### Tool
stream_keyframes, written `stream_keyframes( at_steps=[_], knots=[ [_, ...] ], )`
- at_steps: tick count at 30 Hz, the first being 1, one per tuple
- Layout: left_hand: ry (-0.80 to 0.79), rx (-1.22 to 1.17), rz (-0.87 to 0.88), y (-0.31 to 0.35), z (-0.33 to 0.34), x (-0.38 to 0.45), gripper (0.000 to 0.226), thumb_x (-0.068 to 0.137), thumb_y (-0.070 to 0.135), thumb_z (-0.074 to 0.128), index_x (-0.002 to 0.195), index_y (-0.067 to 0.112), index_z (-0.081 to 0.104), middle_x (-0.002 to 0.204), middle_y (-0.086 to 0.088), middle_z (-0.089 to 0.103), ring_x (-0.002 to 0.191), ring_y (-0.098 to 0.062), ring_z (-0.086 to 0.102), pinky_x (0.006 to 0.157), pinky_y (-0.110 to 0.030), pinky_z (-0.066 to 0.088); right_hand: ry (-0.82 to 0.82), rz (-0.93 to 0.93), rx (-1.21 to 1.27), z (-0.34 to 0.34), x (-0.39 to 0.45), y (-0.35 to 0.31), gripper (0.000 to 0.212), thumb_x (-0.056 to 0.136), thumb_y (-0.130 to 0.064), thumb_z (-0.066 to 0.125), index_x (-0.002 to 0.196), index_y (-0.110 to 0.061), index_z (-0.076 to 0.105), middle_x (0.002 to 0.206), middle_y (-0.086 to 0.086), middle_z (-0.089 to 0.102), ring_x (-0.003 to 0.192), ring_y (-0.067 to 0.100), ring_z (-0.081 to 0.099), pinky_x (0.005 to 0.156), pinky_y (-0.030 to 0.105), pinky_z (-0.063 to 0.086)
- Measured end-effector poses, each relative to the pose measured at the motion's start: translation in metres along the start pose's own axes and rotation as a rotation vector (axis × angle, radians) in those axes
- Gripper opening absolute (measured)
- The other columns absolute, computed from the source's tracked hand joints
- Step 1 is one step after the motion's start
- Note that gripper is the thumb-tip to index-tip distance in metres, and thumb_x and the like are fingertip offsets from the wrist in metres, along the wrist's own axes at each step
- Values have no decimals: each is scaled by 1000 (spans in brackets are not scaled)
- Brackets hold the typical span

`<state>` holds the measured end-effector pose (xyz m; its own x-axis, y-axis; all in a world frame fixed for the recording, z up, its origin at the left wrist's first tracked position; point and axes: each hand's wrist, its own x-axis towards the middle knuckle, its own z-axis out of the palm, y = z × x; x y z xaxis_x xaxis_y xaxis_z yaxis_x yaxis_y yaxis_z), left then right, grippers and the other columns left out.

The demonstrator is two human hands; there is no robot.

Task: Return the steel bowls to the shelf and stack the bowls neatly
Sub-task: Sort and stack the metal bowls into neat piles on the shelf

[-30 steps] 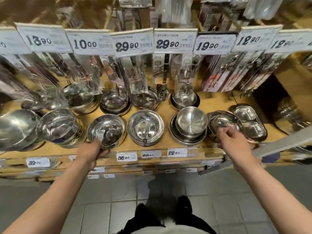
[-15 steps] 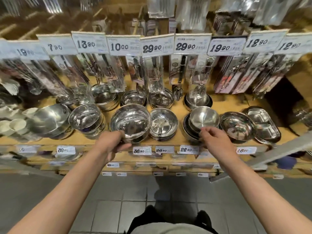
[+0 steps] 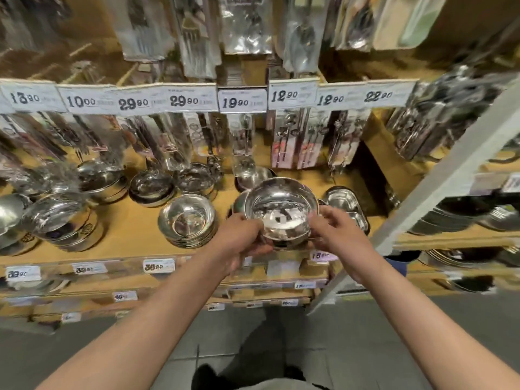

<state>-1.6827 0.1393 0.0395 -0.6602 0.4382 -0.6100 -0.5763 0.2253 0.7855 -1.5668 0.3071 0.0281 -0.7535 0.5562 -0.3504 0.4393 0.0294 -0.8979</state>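
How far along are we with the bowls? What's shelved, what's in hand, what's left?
Shelved: a neat stack of steel bowls and more stacks to its left sit on the wooden shelf. In hand: the left hand and right hand grip one steel bowl above the shelf's front edge, beside the divided trays. Left: setting this bowl onto a stack.

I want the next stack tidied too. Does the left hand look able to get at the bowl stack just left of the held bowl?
Probably not yet: the left hand grips the held bowl. Once freed, nothing blocks the bowl stack.
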Motion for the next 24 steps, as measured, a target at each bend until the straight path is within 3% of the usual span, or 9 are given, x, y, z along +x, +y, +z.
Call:
stream_keyframes(
  at_steps=[2, 4, 8, 10, 12, 17, 20, 22, 24],
  knots=[
    [-10, 12, 0, 0, 26, 6, 19, 94, -5, 54, 111, -3, 61, 95, -23, 74, 67, -22, 73, 58, -30, 64, 37, 7, 4, -19, 4, 5, 30, 91, -44, 73, 115, -32, 59, 104, -5, 67, 93, 19, 73, 96, 52, 58],
    [2, 31, 11, 2, 46, 14, 21, 93, -3, 57, 113, -1, 59, 101, -24, 73, 69, -23, 73, 57, -28, 61, 91, 3, 25, -34, 14, 8, 17, 92, -31, 73, 97, -34, 58, 90, -1, 64, 88, 26, 70, 96, 52, 57],
    [96, 124, 106, 5, 71, 42, 15, 92, 7, 66, 105, 9, 59, 92, -17, 75, 75, -29, 75, 53, -30, 58, 165, -2, 21, -48, 42, 8, 18, 92, -24, 70, 104, -26, 56, 80, 1, 66, 73, 20, 64, 76, 44, 54],
    [173, 206, 141, 2, 77, 58, 9, 94, 16, 66, 98, 9, 63, 86, -18, 76, 80, -34, 77, 68, -46, 65, 166, 19, 12, -49, 59, 12, 18, 93, -26, 68, 108, -24, 58, 85, 5, 71, 70, 19, 67, 82, 46, 58],
    [228, 274, 167, -4, 80, 73, 16, 96, 24, 64, 96, 8, 67, 88, -17, 77, 86, -35, 76, 81, -56, 62, 169, 47, -7, -47, 76, 19, 28, 93, -27, 68, 118, -16, 64, 92, 10, 75, 73, 21, 71, 90, 51, 60],
    [335, 453, 307, -23, 85, 93, 27, 101, 30, 56, 98, 6, 69, 94, -16, 74, 92, -34, 72, 86, -51, 59, 169, 78, 35, -40, 107, 48, 36, 93, -25, 67, 129, -19, 64, 95, 5, 77, 83, 23, 76, 88, 53, 61],
    [308, 552, 374, -41, 84, 94, 27, 104, 25, 48, 103, 9, 70, 90, -9, 72, 83, -28, 66, 73, -38, 53, 199, 92, 73, -40, 113, 64, 27, 92, -23, 67, 119, -22, 67, 94, 6, 77, 76, 22, 75, 84, 52, 63],
    [286, 519, 379, -52, 82, 91, 26, 104, 18, 47, 107, 13, 72, 85, -3, 70, 74, -23, 60, 64, -32, 43, 217, 89, 64, -39, 114, 70, 29, 91, -21, 68, 119, -15, 68, 93, 9, 76, 68, 19, 73, 80, 50, 64],
    [287, 492, 382, -61, 80, 90, 28, 103, 12, 48, 113, 13, 74, 94, -4, 74, 85, -25, 67, 71, -32, 51, 228, 76, 36, -38, 115, 73, 29, 90, -20, 69, 118, -14, 69, 90, 7, 75, 65, 16, 71, 76, 46, 65]
  ],
)
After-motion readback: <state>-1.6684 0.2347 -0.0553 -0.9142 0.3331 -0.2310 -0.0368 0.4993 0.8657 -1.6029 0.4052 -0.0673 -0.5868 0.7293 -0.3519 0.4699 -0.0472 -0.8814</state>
